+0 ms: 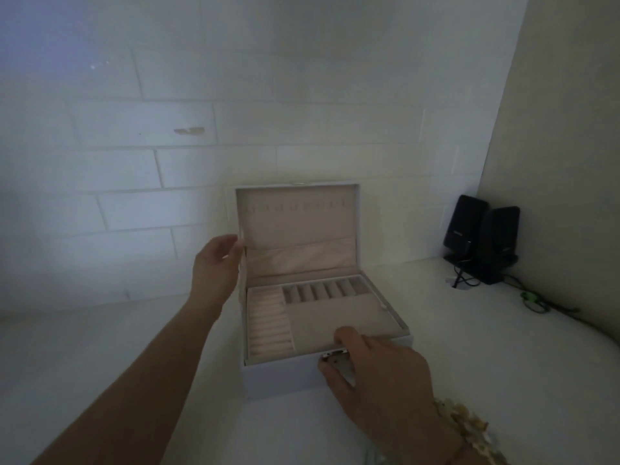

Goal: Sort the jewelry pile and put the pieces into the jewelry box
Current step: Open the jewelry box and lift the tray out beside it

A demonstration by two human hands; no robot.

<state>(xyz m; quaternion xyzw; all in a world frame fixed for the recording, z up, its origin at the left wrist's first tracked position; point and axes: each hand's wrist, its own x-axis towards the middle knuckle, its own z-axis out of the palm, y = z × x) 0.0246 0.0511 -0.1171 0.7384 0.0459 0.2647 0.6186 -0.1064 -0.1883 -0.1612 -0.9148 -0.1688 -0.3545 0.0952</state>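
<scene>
Right fingers: the right hand (pixel 375 374) curls at the front wall of the jewelry box (pixel 281 374); thumb over the front rim, a finger under the metal clasp (pixel 334 358). It pinches the clasp area.
Left fingers: the left hand (pixel 214 263) lies loose against the left edge of the raised lid (pixel 295 219), fingertips touching the edge. Whether they grip it or merely steady it cannot be told.
Box state: open, lid upright behind the tray, standing on the white counter (pixel 100 347).
Tray: ring rolls (pixel 268 325) at the box's left, a row of small slots (pixel 323 290) at its rear, a flat section (pixel 339 317) at front right. No pieces seen in any of them.
Jewelry pile: not in view; its place relative to the box cannot be stated.
Risk, lid: judged likely to drop forward onto the right fingers if the left hand lets go and the hinge does not hold.
Risk, box: a pull at the clasp may drag or tip the box toward its front edge.
Risk, light: the scene is dim; small pieces could be misplaced among the slots.
Surroundings: two dark speakers (pixel 479 239) right of the box in the corner, with cables (pixel 533 302) trailing forward.
Obstruction: nothing lies between the hands and the tray; the cables cross the counter right of the box.
Wrist: a beaded bracelet (pixel 466 427) sits on the right wrist, near the box's front.
</scene>
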